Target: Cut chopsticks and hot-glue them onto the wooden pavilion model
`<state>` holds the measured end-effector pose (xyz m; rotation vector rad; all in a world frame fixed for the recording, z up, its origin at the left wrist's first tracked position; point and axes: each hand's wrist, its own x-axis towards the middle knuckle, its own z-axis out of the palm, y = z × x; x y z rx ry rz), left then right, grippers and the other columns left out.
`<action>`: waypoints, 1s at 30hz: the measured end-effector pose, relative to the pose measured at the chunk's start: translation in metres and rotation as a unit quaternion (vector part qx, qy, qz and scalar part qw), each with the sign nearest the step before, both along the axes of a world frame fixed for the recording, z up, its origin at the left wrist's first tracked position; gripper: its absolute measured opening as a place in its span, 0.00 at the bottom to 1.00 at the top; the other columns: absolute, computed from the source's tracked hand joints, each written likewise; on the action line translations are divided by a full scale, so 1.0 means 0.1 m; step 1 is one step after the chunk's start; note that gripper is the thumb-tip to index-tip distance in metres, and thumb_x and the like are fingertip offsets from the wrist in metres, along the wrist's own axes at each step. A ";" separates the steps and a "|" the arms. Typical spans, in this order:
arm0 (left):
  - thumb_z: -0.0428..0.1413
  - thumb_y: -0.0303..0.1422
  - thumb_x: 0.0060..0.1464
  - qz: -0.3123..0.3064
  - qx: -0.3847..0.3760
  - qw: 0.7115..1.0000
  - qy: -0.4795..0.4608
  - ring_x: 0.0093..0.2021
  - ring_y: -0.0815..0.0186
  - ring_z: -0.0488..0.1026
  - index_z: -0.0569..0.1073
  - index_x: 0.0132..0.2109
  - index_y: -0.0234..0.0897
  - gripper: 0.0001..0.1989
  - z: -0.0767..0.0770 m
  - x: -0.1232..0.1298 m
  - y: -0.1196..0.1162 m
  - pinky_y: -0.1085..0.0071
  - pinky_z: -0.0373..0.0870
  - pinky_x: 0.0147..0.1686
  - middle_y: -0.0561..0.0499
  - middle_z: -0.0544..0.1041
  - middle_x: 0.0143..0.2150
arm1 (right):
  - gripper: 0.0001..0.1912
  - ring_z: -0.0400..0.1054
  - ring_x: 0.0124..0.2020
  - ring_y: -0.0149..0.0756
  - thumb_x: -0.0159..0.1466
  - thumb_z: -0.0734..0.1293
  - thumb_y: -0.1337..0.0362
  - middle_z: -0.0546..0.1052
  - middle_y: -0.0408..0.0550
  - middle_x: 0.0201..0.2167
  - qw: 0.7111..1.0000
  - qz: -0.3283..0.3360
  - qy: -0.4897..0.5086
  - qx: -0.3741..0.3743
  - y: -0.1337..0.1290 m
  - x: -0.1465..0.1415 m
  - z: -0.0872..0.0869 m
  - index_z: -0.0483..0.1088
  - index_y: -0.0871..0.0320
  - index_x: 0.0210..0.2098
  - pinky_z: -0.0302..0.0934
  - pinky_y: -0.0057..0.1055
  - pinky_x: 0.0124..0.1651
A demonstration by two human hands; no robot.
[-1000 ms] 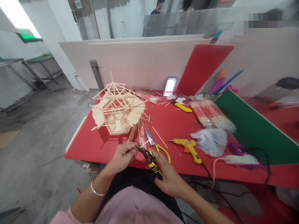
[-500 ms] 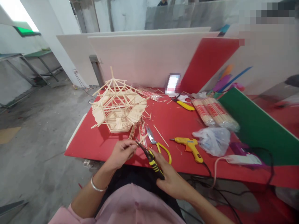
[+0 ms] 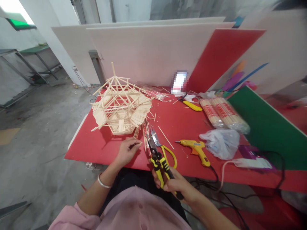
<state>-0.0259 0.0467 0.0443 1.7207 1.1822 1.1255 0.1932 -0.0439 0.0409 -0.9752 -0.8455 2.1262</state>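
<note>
My right hand (image 3: 178, 185) is wrapped round the black-and-yellow handles of a pair of pliers (image 3: 158, 163), whose dark jaws point away from me and whose handles are spread. My left hand (image 3: 127, 152) is just left of the jaws, thumb and fingertips pinched together; what they hold, if anything, is too small to name. Beyond it stands a model pavilion (image 3: 121, 111) built of pale wooden sticks, with a pointed frame roof and fanned stick panels. Yellow-handled scissors (image 3: 169, 155) lie right beside the pliers, partly behind them.
On the red tabletop (image 3: 96, 150) lie a yellow glue gun (image 3: 198, 150), a crumpled plastic bag (image 3: 222, 143), packs of sticks (image 3: 224, 115) and a yellow-handled cutting tool (image 3: 193, 105). Loose sticks (image 3: 166, 137) are scattered about. A lit phone (image 3: 179, 82) leans at the back, near upright boards (image 3: 148, 54).
The pliers have swung more upright, away from my left fingertips, and their handles have spread. The short stick that reached from my left fingers past the jaws no longer shows there.
</note>
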 end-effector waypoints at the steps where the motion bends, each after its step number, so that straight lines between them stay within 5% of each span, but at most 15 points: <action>1: 0.56 0.32 0.57 0.019 0.013 0.999 0.029 0.31 0.66 0.73 0.79 0.33 0.36 0.09 -0.07 0.02 0.06 0.71 0.69 0.34 0.49 0.77 0.29 | 0.33 0.63 0.31 0.31 0.39 0.66 0.69 0.71 0.45 0.35 1.000 -0.003 0.025 -0.008 0.02 0.00 -0.02 0.69 0.56 0.47 0.59 0.32 0.36; 6: 0.59 0.27 0.50 0.104 0.061 0.990 0.071 0.51 0.56 0.74 0.79 0.47 0.36 0.15 -0.25 0.17 0.18 0.58 0.69 0.53 0.41 0.79 0.47 | 0.33 0.62 0.30 0.31 0.37 0.66 0.70 0.71 0.46 0.35 0.991 0.050 0.105 -0.070 0.04 0.02 0.01 0.69 0.57 0.45 0.61 0.33 0.36; 8: 0.58 0.25 0.50 0.082 0.045 0.995 0.018 0.56 0.55 0.71 0.73 0.57 0.38 0.25 -0.20 0.23 0.13 0.57 0.69 0.55 0.40 0.76 0.55 | 0.34 0.63 0.30 0.32 0.37 0.65 0.70 0.70 0.46 0.34 0.983 0.067 0.137 -0.099 0.04 0.05 0.06 0.68 0.56 0.46 0.62 0.34 0.35; 10: 0.57 0.26 0.52 0.015 -0.024 0.996 -0.082 0.51 0.58 0.76 0.65 0.64 0.39 0.31 -0.11 0.27 0.06 0.64 0.74 0.45 0.41 0.78 0.53 | 0.35 0.63 0.29 0.31 0.36 0.65 0.69 0.70 0.45 0.33 0.975 0.086 0.165 -0.124 0.05 0.09 0.10 0.69 0.56 0.47 0.62 0.33 0.35; 12: 0.56 0.29 0.53 -0.024 -0.091 0.983 -0.159 0.41 0.61 0.79 0.68 0.61 0.38 0.27 -0.04 0.29 0.00 0.68 0.75 0.38 0.43 0.82 0.44 | 0.35 0.63 0.28 0.31 0.36 0.64 0.69 0.70 0.45 0.32 0.966 0.110 0.183 -0.145 0.06 0.11 0.12 0.70 0.56 0.47 0.63 0.32 0.34; 15: 0.59 0.30 0.51 0.023 -0.117 0.975 -0.186 0.37 0.63 0.80 0.79 0.45 0.36 0.13 -0.02 0.27 -0.03 0.67 0.76 0.40 0.47 0.83 0.36 | 0.36 0.67 0.31 0.34 0.37 0.65 0.67 0.73 0.47 0.35 0.966 0.130 0.177 -0.139 0.05 0.16 0.14 0.70 0.57 0.49 0.64 0.35 0.37; 18: 0.62 0.34 0.48 0.121 -0.140 0.961 -0.207 0.32 0.64 0.79 0.79 0.39 0.35 0.11 -0.07 0.21 -0.03 0.69 0.78 0.33 0.47 0.82 0.34 | 0.34 0.71 0.37 0.42 0.42 0.67 0.62 0.75 0.53 0.41 0.988 0.121 0.086 -0.050 0.09 0.31 0.20 0.69 0.58 0.51 0.65 0.40 0.42; 21: 0.65 0.38 0.44 0.156 -0.182 0.941 -0.239 0.24 0.67 0.76 0.78 0.37 0.33 0.14 -0.08 0.16 -0.06 0.71 0.76 0.24 0.49 0.81 0.28 | 0.28 0.72 0.43 0.48 0.51 0.68 0.53 0.76 0.55 0.45 0.979 0.042 -0.175 0.096 0.38 0.56 0.33 0.70 0.58 0.49 0.65 0.44 0.49; 23: 0.66 0.39 0.43 0.136 -0.196 0.939 -0.246 0.23 0.68 0.75 0.78 0.35 0.33 0.15 -0.05 0.16 -0.11 0.71 0.76 0.24 0.50 0.80 0.26 | 0.31 0.70 0.49 0.53 0.55 0.67 0.48 0.76 0.57 0.47 0.875 -0.014 -0.428 0.226 0.77 0.73 0.41 0.68 0.59 0.53 0.63 0.46 0.52; 26: 0.67 0.40 0.43 0.110 -0.207 0.939 -0.252 0.24 0.68 0.75 0.79 0.33 0.32 0.15 0.00 0.20 -0.18 0.70 0.78 0.26 0.50 0.80 0.26 | 0.43 0.68 0.52 0.60 0.55 0.68 0.46 0.70 0.66 0.55 0.632 -0.041 -0.711 0.306 1.49 0.88 0.45 0.59 0.62 0.64 0.61 0.50 0.52; 28: 0.68 0.40 0.41 0.113 -0.214 0.935 -0.258 0.25 0.67 0.75 0.79 0.32 0.32 0.15 0.01 0.20 -0.23 0.69 0.78 0.26 0.49 0.80 0.26 | 0.41 0.70 0.48 0.59 0.57 0.67 0.44 0.72 0.68 0.52 0.567 0.011 -0.774 0.282 1.87 0.89 0.42 0.61 0.63 0.63 0.63 0.48 0.47; 30: 0.68 0.41 0.41 0.118 -0.216 0.934 -0.259 0.25 0.67 0.76 0.78 0.31 0.32 0.15 0.01 0.17 -0.27 0.70 0.78 0.26 0.49 0.80 0.26 | 0.40 0.70 0.47 0.58 0.57 0.67 0.43 0.74 0.67 0.49 0.556 0.028 -0.779 0.289 2.02 0.83 0.35 0.63 0.63 0.60 0.62 0.47 0.46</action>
